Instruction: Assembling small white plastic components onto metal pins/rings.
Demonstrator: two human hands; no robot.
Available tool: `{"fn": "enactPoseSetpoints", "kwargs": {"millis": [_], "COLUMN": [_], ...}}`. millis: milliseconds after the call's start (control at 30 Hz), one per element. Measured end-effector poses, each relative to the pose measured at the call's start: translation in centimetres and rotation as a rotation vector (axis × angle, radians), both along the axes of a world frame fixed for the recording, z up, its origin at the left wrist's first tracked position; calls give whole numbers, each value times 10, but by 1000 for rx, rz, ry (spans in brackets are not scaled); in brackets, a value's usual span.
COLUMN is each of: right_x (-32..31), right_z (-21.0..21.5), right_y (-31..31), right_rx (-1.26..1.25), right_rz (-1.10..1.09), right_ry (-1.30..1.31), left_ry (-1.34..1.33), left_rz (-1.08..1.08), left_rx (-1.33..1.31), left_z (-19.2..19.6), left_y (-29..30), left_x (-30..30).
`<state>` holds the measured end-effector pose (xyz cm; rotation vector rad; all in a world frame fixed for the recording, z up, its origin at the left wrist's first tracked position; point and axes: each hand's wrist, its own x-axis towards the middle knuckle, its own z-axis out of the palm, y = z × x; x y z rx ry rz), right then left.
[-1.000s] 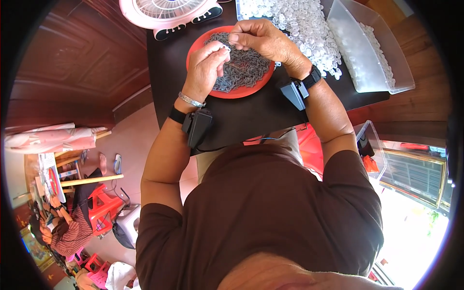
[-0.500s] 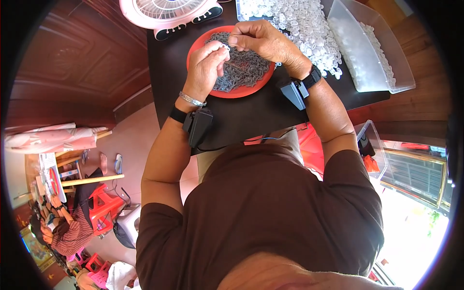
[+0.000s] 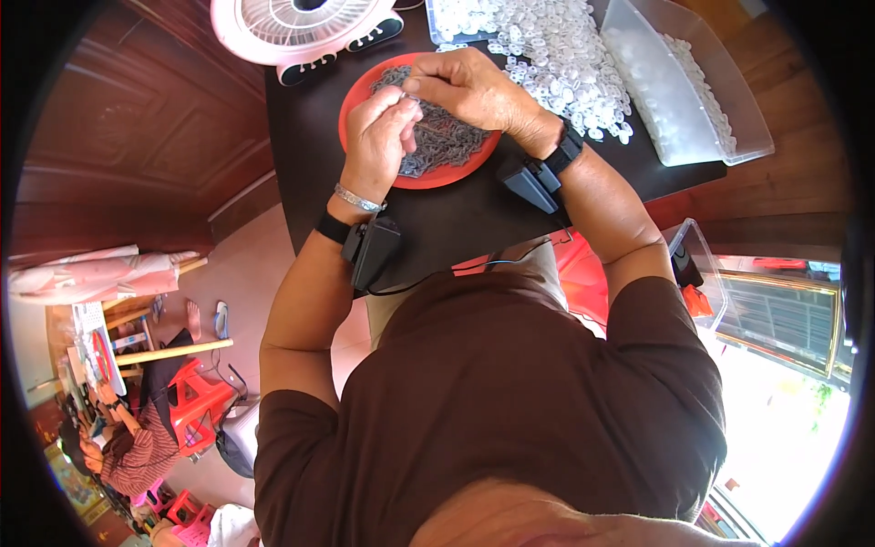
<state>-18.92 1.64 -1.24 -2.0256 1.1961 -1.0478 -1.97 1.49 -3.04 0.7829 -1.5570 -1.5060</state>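
Observation:
Over the red plate (image 3: 436,180), my left hand (image 3: 375,137) is closed in a pinch, with a small white plastic piece just showing at its fingertips. My right hand (image 3: 478,91) meets it from the right, thumb and forefinger pressed together at the same spot. Whatever the right fingertips grip is too small to make out. Heaped in the plate below both hands are many small grey parts (image 3: 447,146), partly hidden by the fingers. Beyond my right hand, a pile of small white oval plastic pieces (image 3: 570,68) spreads across the dark table (image 3: 447,223).
A pink fan (image 3: 301,27) stands at the far left of the table. Right of the pile sits a clear plastic bin (image 3: 670,100) with more white pieces. Black devices (image 3: 372,248) are strapped to both wrists. At lower left, another person (image 3: 137,447) sits near red stools (image 3: 196,401).
The view has shifted slightly, moving table things a little left. Both hands stay together over the plate; the right fingertips now cover more of the white piece.

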Motion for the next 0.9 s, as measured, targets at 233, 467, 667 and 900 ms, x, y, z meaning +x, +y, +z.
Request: {"fn": "enactPoseSetpoints", "kwargs": {"millis": [233, 467, 667, 900], "right_x": [-14, -92, -96, -96], "right_z": [3, -26, -49, -43], "right_y": [-6, -44, -56, -51], "right_rx": [22, -248, -147, -71], "right_rz": [-1, -676, -664, -658], "right_ry": [49, 417, 730, 720], "left_ry": [13, 52, 13, 21], "left_rz": [25, 53, -6, 0], "left_rx": [42, 50, 46, 45], "left_z": [-3, -1, -3, -3], "left_y": [-7, -12, -9, -10], "left_x": [0, 2, 3, 3]}}
